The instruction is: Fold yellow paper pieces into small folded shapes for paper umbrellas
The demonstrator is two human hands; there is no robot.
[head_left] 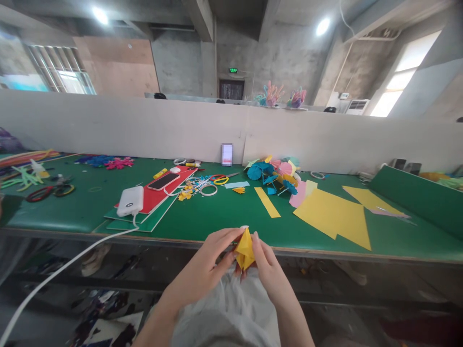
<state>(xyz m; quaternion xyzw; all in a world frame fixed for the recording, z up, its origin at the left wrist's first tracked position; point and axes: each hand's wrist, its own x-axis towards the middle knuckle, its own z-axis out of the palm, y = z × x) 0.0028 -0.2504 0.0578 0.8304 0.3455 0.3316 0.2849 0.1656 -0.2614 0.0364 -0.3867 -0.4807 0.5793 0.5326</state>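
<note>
A folded piece of yellow paper (245, 251), pointed at the top and pleated lower down, is held in front of my lap, just off the near edge of the table. My left hand (211, 258) is closed on its left side, with fingertips at the top point and the thumb lower. My right hand (266, 260) pinches the right side between thumb and fingers. A small white bit shows at the paper's tip. The fingers beneath the paper are mostly hidden. Beyond the hands lies a yellow paper strip (267, 202) on the green table (213, 221).
Yellow sheets (331, 214) lie to the right, near a heap of coloured paper umbrellas (269, 174). Yellow-handled scissors (221, 180) and paper scraps lie mid-table. At left, a white power bank (130, 201) with a trailing cable sits by a phone (164, 181) on red board.
</note>
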